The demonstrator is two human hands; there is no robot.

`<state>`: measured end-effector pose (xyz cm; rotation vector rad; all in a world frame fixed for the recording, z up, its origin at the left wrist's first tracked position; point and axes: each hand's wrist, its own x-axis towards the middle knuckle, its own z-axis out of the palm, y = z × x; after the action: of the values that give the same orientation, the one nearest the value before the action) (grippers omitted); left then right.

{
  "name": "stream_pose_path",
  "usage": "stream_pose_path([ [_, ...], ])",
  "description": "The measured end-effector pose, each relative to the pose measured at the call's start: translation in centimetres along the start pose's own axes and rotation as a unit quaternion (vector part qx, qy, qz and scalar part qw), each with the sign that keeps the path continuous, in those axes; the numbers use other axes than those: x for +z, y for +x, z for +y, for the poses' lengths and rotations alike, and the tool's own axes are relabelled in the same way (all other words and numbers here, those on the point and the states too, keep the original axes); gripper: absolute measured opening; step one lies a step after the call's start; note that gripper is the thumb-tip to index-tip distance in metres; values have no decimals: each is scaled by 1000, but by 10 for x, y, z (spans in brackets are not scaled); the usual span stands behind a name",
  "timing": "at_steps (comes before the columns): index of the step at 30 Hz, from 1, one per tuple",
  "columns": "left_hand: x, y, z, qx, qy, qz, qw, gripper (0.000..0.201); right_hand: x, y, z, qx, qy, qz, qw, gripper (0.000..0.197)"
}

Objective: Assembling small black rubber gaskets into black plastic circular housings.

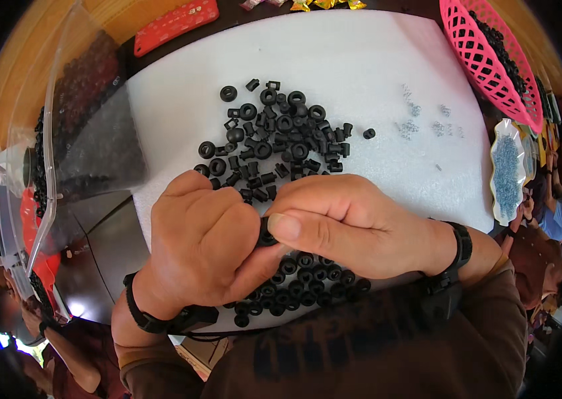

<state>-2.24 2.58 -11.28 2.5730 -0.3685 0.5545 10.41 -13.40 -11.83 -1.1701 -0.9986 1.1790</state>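
Close together over the near half of the white foam sheet point(181, 80), both my hands work on one small round black plastic part point(266, 233). My left hand point(201, 243) is curled round it with the fingers closed. My right hand point(354, 226) presses its thumb against the part, and its fingers are bent; most of the part is hidden between them. Beyond my hands lies a loose pile of small black plastic pieces point(284, 124), some ring-shaped, some like short stems. Several round black pieces with holes point(304, 276) sit bunched between my wrists and my body.
Small metal springs point(414, 110) lie scattered on the sheet's right. A white scalloped dish point(498, 193) at the right edge holds many more. A pink basket point(457, 40) of black pieces stands far right. Leftward are a clear plastic bin point(48, 226) and other people's arms point(71, 349).
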Motion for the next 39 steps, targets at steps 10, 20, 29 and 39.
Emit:
stream_pose_path([
  [10,-9,6,0,-43,-72,-1,997,32,-1,-1,-5,17,20,-42,999,29],
  [20,-18,-4,22,-223,-322,-9,920,17,12,-9,-11,-76,16,-1,997,26],
  [29,-49,-8,26,-362,-246,159,885,39,-61,-22,-57,-107,111,247,957,20],
  [39,-25,11,-20,-390,-79,99,912,14,-211,-73,-96,-188,391,505,746,39],
])
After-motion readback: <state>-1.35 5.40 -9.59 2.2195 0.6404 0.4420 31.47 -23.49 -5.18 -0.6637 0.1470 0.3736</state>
